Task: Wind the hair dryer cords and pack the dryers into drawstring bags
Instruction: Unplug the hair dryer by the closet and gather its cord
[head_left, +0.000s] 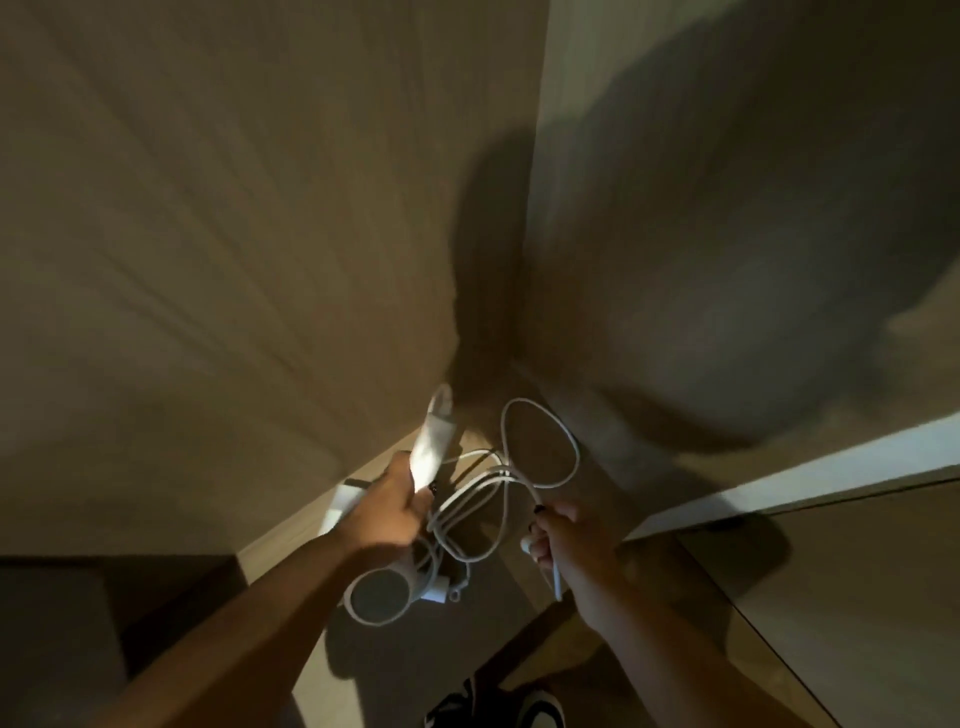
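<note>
At the lower centre of the frame the left hand (387, 512) grips a white hair dryer (428, 452) by its body, fingers curled round it, the dryer pointing up toward the corner where a brown wood panel (234, 208) meets a paler wall (727, 182). Just to the right, the right hand (571, 551) pinches the white cord (519, 478), with a short length running down through its fingers. Between the two hands the cord hangs in several loose, uneven loops: one large loop stands above the right hand, others sag below the left hand toward what looks like the plug (441, 592), though blur and dim light make that part hard to read. No drawstring bag can be made out, so the winding seems to be under way and packing not yet begun. The main risk is tangling: the loops cross one another, and pulling the cord taut from here could cinch them into a knot rather than a neat coil. The dangling lower loops could also snag or swing, dragging the wound turns loose. At the bottom edge a dark shoe (519, 706) stands on the floor (701, 623).
</note>
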